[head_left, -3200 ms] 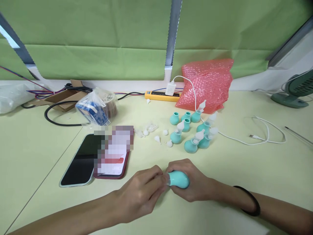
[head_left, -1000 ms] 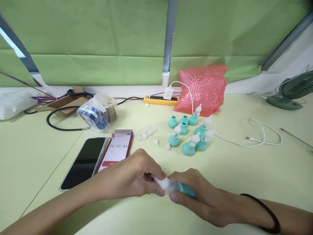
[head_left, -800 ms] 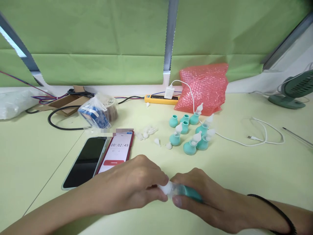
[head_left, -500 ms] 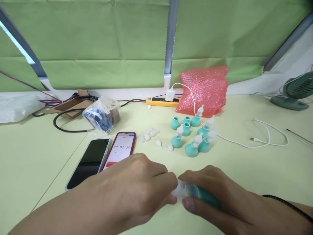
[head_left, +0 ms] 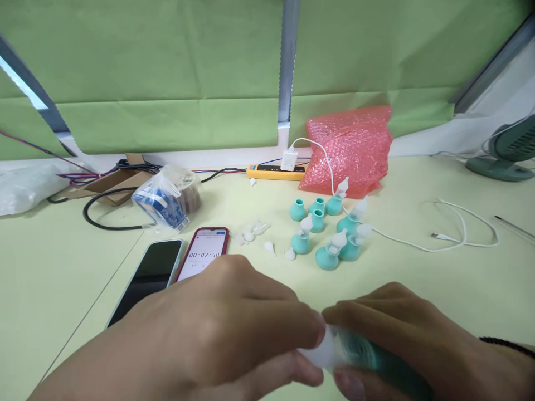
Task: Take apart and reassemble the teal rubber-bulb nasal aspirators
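Note:
My left hand (head_left: pixel 234 328) pinches a translucent white nozzle (head_left: pixel 320 352) between thumb and fingers. The wide end of that nozzle meets a teal rubber bulb (head_left: pixel 388 365), which my right hand (head_left: pixel 401 323) grips from the right. Both are blurred, and fingers cover much of the joint. Beyond my hands stand several teal bulbs; one with a white tip is the front bulb (head_left: pixel 327 258), while an open-necked bulb (head_left: pixel 297 210) has no tip. Small white pieces lie left of them, among them a cone-shaped tip (head_left: pixel 270 248) and a round piece (head_left: pixel 290 254).
A phone showing a timer (head_left: pixel 205 252) and a dark phone (head_left: pixel 148 273) lie at left. Behind are a bagged blue item (head_left: pixel 163 203), a yellow power strip (head_left: pixel 271 172) and red bubble wrap (head_left: pixel 346 150). A white cable (head_left: pixel 460 223) and a green fan (head_left: pixel 510 150) are at right.
Both hands have shifted slightly right and nearer with the bulb and nozzle, and my left hand appears larger. My left fingers have turned around the nozzle. The camera view has moved a little.

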### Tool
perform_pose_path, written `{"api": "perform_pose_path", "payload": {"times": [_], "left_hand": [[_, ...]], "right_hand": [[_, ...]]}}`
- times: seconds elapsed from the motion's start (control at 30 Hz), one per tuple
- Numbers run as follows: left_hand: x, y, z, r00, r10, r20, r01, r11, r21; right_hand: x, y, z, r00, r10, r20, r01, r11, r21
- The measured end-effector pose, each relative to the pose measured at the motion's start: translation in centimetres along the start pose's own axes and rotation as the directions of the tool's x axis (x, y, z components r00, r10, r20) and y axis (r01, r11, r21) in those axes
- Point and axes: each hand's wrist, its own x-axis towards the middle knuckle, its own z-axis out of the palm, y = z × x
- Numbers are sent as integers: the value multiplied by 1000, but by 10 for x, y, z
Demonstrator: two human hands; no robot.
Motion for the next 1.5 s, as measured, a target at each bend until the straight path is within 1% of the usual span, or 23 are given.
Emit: {"api": "perform_pose_path", "payload": {"times": [0.07, 0.1, 0.2, 0.3, 0.37, 0.47, 0.53, 0.63, 0.73, 0.83, 0.9, 0.97, 1.07, 1.13, 1.17, 1.2, 1.27, 1.3, 1.37, 1.4, 1.43, 1.47, 1.5], "left_hand": [[4, 0, -4, 998, 54, 22, -51, 990, -135], [6, -1, -5, 997, 71, 11, -68, 980, -188], [13, -5, -6, 996, 48, -72, -65, 963, -260], [17, -12, -4, 995, 20, -94, -49, 947, -316], [18, -17, -2, 997, 8, -81, -36, 935, -352], [20, -22, -1, 1000, -12, -29, 1, 934, -357], [20, -24, -1, 999, -15, -35, 2, 940, -341], [17, -25, -4, 994, -13, -105, -20, 950, -311], [13, -21, -9, 985, -10, -175, -44, 951, -305], [11, -18, -12, 976, -29, -218, -47, 941, -336], [12, -18, -12, 977, -63, -202, -21, 922, -388], [15, -20, -11, 983, -110, -145, 27, 878, -478], [20, -24, -8, 984, -175, -35, 117, 780, -615], [22, -25, -7, 980, -198, -6, 148, 751, -644], [23, -25, -8, 981, -196, -10, 145, 761, -632], [23, -26, -9, 982, -188, -27, 134, 784, -606], [24, -31, -12, 981, -178, -74, 117, 856, -503], [25, -36, -14, 978, -184, -101, 126, 900, -417], [27, -50, -16, 966, -215, -144, 189, 966, -177], [27, -60, -15, 961, -234, -147, 231, 972, -33], [28, -71, -14, 955, -266, -130, 280, 954, 104], [29, -82, -11, 950, -297, -97, 311, 926, 212], [29, -93, -7, 939, -343, -26, 335, 895, 294]], "right_hand": [[0, -1, -1, 999, -43, 21, 43, 999, -5], [1, -2, -1, 999, -40, 36, 40, 999, -5], [4, -4, -1, 997, 32, 73, -34, 999, 22], [8, -6, -1, 994, 87, 67, -90, 995, 41], [10, -6, -1, 991, 119, 58, -122, 992, 40], [12, -4, 0, 988, 144, 62, -147, 988, 49], [13, -1, 1, 991, 124, 46, -127, 990, 54], [15, 2, 2, 995, 104, 7, -104, 992, 65], [16, 0, 0, 995, 96, 3, -96, 991, 88], [13, -2, -4, 991, 131, 7, -131, 987, 95], [11, -3, -5, 983, 182, -4, -181, 981, 77], [10, -1, -6, 974, 228, -12, -226, 971, 74], [15, 5, -5, 958, 280, 59, -286, 940, 187], [20, 9, -7, 953, 290, 93, -304, 913, 271], [22, 11, -9, 955, 288, 75, -297, 909, 293], [24, 13, -12, 959, 282, 31, -278, 912, 302], [26, 16, -20, 960, 262, -94, -222, 924, 311], [28, 17, -24, 953, 256, -159, -196, 927, 320], [34, 20, -34, 925, 266, -270, -170, 928, 330], [38, 21, -39, 910, 268, -315, -166, 934, 316], [44, 23, -43, 897, 264, -353, -167, 944, 284], [51, 27, -46, 891, 245, -383, -161, 958, 237], [59, 31, -48, 890, 213, -403, -152, 972, 178]]}}
